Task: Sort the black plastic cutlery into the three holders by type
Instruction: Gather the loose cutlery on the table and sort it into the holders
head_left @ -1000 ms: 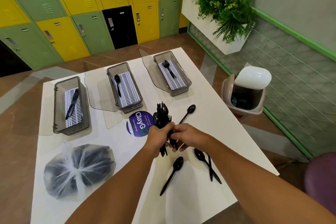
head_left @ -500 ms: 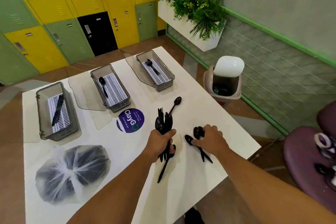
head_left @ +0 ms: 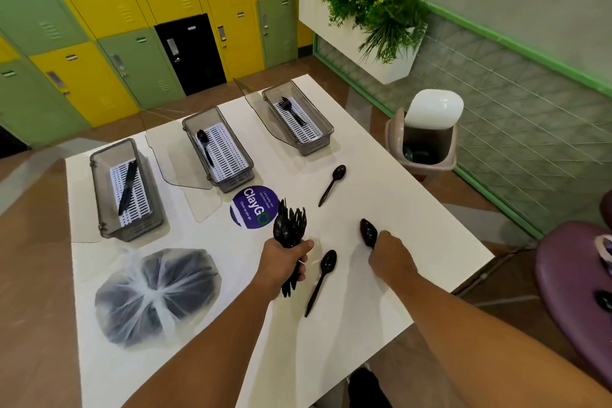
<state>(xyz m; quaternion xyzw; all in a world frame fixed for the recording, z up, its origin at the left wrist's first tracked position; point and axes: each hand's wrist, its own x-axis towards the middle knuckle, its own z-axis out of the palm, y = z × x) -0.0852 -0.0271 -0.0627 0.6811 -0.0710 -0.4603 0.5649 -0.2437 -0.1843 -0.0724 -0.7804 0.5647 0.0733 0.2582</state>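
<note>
Clamping the left hand round the handles of a cutlery bundle, with spoon bowls and fork tines fanning upward just to the near right of the purple sticker. Curling the right hand over a pinched spoon farther right of the sticker, with only the bowl showing past the fingers; being unable to tell whether one piece or two nested.

Leaving a near spoon lying flat on the white bench nearer than the sticker, between the two hands, and a far spoon lying right of the sticker.

Showing three holders beyond the sticker: the knife holder well to its left with one knife, the spoon holder just behind it with one spoon, and the fork holder behind and to the right with one fork. Showing also a tied plastic bag of dark pieces, near and left of the sticker.

Judging the pieces light, stiff and slick, so likely skating on the smooth bench and nesting together. Pinching each by the thin handle near the neck, probably the surest hold, and drawing one type from the bundle without loosening the rest.
</note>
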